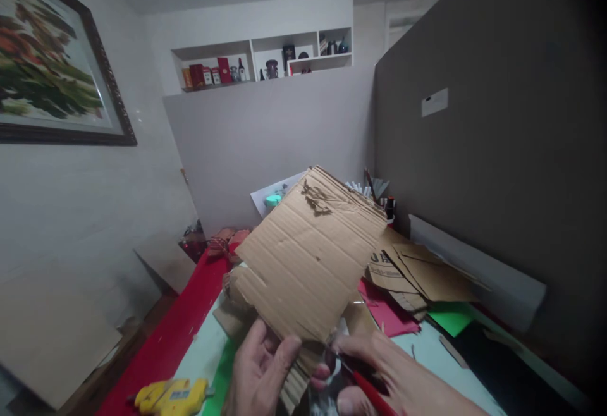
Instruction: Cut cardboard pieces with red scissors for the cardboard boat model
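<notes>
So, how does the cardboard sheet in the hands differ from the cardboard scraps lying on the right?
The cardboard sheet is one large piece, lifted and tilted; the cardboard scraps are several smaller pieces lying flat in a pile. The sheet is held by the left hand, with the right hand at its lower edge; nobody touches the scraps. The scraps show dark print. Both are brown and corrugated.

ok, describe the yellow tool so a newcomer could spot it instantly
Start at the table with its red edge strip, then drop to its near-left corner, left of the left hand. The glue gun lies there, the only bright yellow item among brown cardboard scraps.
</notes>
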`<action>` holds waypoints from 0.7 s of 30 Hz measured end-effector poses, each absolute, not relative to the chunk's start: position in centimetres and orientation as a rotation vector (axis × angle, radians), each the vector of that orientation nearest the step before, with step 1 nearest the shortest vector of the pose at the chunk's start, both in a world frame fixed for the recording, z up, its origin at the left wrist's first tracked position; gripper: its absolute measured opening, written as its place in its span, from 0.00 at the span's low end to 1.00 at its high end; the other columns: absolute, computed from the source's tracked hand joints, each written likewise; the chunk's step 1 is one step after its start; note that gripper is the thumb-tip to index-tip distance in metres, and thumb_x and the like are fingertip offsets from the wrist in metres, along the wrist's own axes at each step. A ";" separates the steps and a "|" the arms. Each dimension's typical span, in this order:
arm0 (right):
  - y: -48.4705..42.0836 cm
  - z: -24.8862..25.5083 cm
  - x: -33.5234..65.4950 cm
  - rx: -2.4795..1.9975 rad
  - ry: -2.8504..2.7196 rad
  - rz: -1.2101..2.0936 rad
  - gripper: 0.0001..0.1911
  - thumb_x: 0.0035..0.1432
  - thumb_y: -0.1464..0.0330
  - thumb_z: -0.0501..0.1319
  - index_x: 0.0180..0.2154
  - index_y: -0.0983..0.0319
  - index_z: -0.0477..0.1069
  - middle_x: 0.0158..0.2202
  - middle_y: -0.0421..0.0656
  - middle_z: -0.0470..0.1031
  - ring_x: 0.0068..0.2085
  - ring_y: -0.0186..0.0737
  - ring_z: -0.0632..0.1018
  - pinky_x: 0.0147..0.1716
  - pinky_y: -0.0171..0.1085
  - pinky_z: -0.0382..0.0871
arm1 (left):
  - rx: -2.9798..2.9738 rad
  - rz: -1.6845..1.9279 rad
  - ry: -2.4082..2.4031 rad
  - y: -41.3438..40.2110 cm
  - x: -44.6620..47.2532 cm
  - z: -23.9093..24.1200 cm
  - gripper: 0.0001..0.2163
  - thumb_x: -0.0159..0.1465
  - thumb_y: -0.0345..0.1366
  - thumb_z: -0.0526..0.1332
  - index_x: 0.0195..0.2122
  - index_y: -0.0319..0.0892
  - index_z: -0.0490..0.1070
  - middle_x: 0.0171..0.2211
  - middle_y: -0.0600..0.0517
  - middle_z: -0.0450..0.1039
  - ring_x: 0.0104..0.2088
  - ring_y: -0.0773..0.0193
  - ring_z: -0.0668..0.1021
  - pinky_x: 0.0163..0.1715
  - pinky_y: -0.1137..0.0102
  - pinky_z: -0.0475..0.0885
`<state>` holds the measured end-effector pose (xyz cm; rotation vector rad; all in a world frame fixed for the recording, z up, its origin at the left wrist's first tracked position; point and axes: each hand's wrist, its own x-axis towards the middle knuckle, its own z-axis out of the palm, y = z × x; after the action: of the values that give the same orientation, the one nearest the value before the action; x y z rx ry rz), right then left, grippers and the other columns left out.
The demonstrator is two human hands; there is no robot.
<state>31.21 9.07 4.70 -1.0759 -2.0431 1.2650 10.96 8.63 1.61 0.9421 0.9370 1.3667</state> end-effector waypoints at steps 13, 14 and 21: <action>8.9 3.7 30.3 -1.293 -2.020 1.094 0.24 0.55 0.46 0.66 0.34 0.63 0.79 0.30 0.44 0.74 0.41 0.49 0.74 0.36 0.35 0.65 | 1.034 1.285 1.019 8.3 10.9 1.9 0.23 0.55 0.49 0.73 0.43 0.39 0.71 0.29 0.46 0.83 0.25 0.57 0.83 0.24 0.67 0.77; 8.9 3.6 30.2 -1.290 -2.011 1.104 0.24 0.53 0.47 0.68 0.34 0.63 0.79 0.31 0.44 0.74 0.41 0.49 0.74 0.35 0.35 0.65 | 1.046 1.278 1.010 8.2 11.0 1.9 0.22 0.55 0.49 0.73 0.41 0.39 0.71 0.29 0.46 0.83 0.25 0.57 0.83 0.25 0.67 0.77; 8.7 3.4 30.0 -1.242 -2.049 1.107 0.25 0.59 0.48 0.64 0.30 0.64 0.78 0.28 0.41 0.73 0.31 0.38 0.70 0.30 0.33 0.61 | 1.110 1.248 0.978 8.0 11.0 1.6 0.20 0.57 0.49 0.71 0.42 0.40 0.73 0.34 0.45 0.85 0.28 0.59 0.83 0.31 0.68 0.75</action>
<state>29.98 8.71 3.43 -1.2421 -2.0494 1.1075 11.01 7.98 1.63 1.1098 0.9783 1.2484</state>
